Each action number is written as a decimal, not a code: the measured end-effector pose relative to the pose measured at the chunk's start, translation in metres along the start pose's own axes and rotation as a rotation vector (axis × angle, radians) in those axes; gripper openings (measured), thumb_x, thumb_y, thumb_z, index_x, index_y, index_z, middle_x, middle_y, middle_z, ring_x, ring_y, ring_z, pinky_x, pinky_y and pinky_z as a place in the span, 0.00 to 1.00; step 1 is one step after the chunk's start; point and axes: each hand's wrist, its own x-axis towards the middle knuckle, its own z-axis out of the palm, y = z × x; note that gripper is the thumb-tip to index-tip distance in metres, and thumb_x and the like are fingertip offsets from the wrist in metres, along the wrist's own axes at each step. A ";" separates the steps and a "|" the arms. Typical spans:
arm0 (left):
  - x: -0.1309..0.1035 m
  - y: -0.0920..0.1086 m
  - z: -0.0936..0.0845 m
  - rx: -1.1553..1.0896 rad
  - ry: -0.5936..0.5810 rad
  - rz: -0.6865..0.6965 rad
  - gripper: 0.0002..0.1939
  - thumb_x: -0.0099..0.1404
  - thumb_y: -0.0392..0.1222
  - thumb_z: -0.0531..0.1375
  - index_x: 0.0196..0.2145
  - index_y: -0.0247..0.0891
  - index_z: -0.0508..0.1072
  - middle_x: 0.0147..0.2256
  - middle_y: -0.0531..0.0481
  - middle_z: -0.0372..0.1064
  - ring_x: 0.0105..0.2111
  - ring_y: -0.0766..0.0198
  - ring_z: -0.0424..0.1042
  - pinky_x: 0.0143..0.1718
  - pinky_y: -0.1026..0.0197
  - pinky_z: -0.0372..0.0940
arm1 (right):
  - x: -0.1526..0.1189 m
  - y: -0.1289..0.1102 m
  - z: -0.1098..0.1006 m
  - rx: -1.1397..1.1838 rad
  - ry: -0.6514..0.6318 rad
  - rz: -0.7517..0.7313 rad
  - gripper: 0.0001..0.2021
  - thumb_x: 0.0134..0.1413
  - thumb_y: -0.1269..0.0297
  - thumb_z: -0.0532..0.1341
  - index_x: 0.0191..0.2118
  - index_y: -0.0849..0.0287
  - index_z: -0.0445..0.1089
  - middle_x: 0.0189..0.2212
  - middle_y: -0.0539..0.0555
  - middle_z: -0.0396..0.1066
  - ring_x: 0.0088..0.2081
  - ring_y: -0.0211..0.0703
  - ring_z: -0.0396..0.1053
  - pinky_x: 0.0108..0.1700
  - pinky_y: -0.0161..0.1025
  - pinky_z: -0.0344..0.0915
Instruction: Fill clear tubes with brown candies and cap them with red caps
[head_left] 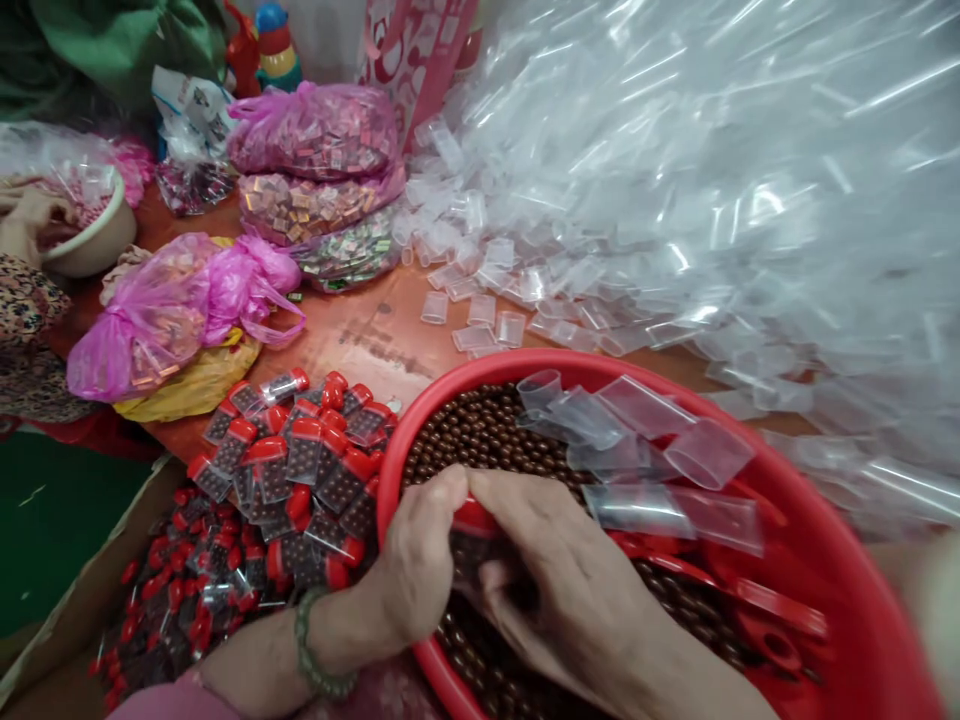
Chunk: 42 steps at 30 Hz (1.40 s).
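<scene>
Gripping a red-capped packet (471, 543) between them, left hand (420, 560) and right hand (551, 565) meet over the red basin (570, 362), cap (474, 516) farthest away

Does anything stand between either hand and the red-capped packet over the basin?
Nothing visible does: the left hand and right hand meet around the packet. The nearby clear tubes lie beyond the right hand.

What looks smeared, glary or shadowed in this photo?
Head view: the heap of clear tubes blurs toward the upper right; glare glints on the clear sleeves in the red basin. Also head view: small highlights dot the brown balls; the red-capped pack between the left hand and right hand is shaded; a pale shape at the right edge is too blurred to identify.
</scene>
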 end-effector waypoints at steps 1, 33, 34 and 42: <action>-0.006 0.003 -0.012 0.111 -0.037 0.058 0.20 0.69 0.52 0.48 0.34 0.38 0.73 0.22 0.52 0.66 0.26 0.62 0.67 0.33 0.60 0.65 | 0.001 -0.001 -0.004 0.001 -0.047 0.012 0.34 0.61 0.70 0.57 0.69 0.66 0.45 0.51 0.68 0.71 0.52 0.54 0.70 0.50 0.50 0.71; -0.003 -0.017 -0.015 1.203 -0.220 0.728 0.13 0.67 0.30 0.54 0.48 0.30 0.71 0.46 0.40 0.75 0.46 0.51 0.74 0.48 0.49 0.70 | -0.005 0.039 -0.029 0.192 -0.120 0.785 0.06 0.60 0.64 0.59 0.33 0.57 0.70 0.32 0.54 0.70 0.34 0.45 0.68 0.39 0.43 0.66; -0.003 -0.017 -0.015 1.215 -0.218 0.719 0.15 0.66 0.29 0.54 0.49 0.29 0.71 0.47 0.40 0.75 0.46 0.51 0.73 0.48 0.50 0.70 | -0.002 0.039 -0.023 0.193 -0.133 0.805 0.06 0.59 0.65 0.58 0.32 0.57 0.69 0.32 0.55 0.69 0.35 0.45 0.67 0.40 0.44 0.65; -0.003 -0.017 -0.015 1.246 -0.339 0.650 0.20 0.63 0.29 0.55 0.53 0.29 0.68 0.50 0.39 0.73 0.49 0.49 0.71 0.49 0.47 0.67 | -0.007 0.029 -0.002 0.501 -0.460 0.888 0.07 0.48 0.71 0.61 0.22 0.58 0.66 0.25 0.50 0.67 0.30 0.40 0.63 0.35 0.38 0.61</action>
